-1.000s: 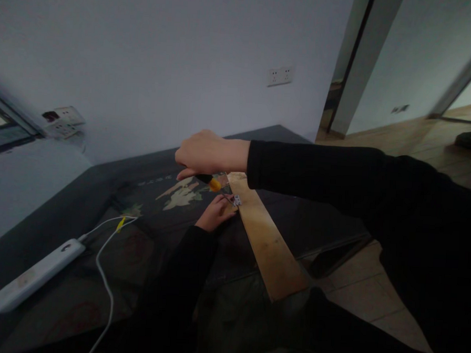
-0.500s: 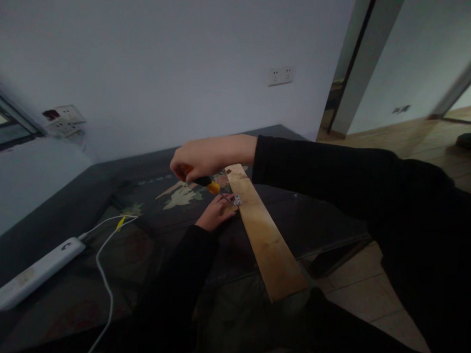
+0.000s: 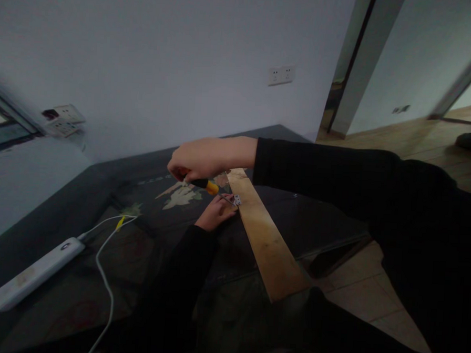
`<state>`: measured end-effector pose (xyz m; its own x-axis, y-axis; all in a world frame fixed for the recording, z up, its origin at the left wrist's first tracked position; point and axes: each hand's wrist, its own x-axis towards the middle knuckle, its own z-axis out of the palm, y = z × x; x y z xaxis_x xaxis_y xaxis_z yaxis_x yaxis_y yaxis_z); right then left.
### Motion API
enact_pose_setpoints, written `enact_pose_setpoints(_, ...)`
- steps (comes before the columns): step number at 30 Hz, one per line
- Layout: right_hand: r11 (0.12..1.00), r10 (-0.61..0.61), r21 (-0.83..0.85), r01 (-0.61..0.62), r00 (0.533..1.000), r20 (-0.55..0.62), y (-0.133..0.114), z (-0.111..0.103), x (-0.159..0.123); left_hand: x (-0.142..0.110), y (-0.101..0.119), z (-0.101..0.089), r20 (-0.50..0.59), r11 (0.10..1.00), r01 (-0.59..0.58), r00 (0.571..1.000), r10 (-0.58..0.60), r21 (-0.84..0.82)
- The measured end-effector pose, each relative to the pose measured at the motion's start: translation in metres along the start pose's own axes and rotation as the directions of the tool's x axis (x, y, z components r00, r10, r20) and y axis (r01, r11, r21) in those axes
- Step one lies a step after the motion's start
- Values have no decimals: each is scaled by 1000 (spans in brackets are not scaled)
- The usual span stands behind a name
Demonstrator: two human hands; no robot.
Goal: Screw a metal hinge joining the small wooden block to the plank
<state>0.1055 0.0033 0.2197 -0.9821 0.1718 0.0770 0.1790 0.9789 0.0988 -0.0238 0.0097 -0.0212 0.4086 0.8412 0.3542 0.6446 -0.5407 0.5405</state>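
Note:
My right hand [image 3: 199, 158] is closed around a screwdriver [image 3: 206, 184] with a black and orange handle, its tip pointing down toward a small metal hinge [image 3: 237, 200]. The hinge sits on the left edge of a long wooden plank [image 3: 267, 240] that lies across the dark table [image 3: 80, 205]. My left hand [image 3: 217, 212] rests on the table beside the plank, its fingertips pressed at the hinge. Both arms wear black sleeves.
A white power strip [image 3: 33, 274] with a white cable [image 3: 106, 275] lies at the table's left. Wall sockets [image 3: 280, 75] are on the white wall behind. A doorway [image 3: 343, 71] and wooden floor [image 3: 419, 133] lie to the right. The plank's near end overhangs the table edge.
My right hand has rotated slightly on the screwdriver handle and dipped a little to the left. The left hand, plank and hinge have stayed put.

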Motion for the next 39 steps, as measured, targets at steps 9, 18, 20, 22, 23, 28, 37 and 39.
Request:
enact_pose_setpoints(9, 994, 88, 77, -83, 995, -53, -4, 4, 1, 2, -1, 1, 26, 1000, -4, 1000, 3, 21)
enact_pose_setpoints(18, 979, 188, -48, -197, 969, -160, -1, 9, -2, 4, 0, 2, 12, 1000, 14, 1000, -15, 18)
enact_pose_setpoints(20, 979, 183, -55, -194, 969, -163, -1, 11, -2, 4, 1, 2, 19, 1000, 15, 1000, -15, 21)
enact_pose_setpoints(22, 990, 143, -6, -144, 983, -113, 0, 10, -1, 4, 1, 1, 20, 1000, 11, 1000, -11, 19)
enact_pose_setpoints(23, 994, 106, 29, -104, 991, -80, 1, 8, 0, 3, 1, 0, 20, 1000, 8, 1000, -8, 16)
enact_pose_setpoints(28, 993, 5, 119, -2, 1000, -24, 3, 3, 1, 2, 2, -1, 20, 1000, -4, 1000, 4, 15)
enact_pose_setpoints(37, 993, 98, 77, -91, 990, -102, 0, 12, 1, 3, -1, 0, 6, 1000, 8, 1000, -8, 22)
enact_pose_setpoints(39, 991, -1, 133, 9, 998, -64, 0, 9, 2, 2, -1, 0, 14, 1000, 12, 1000, -12, 28)
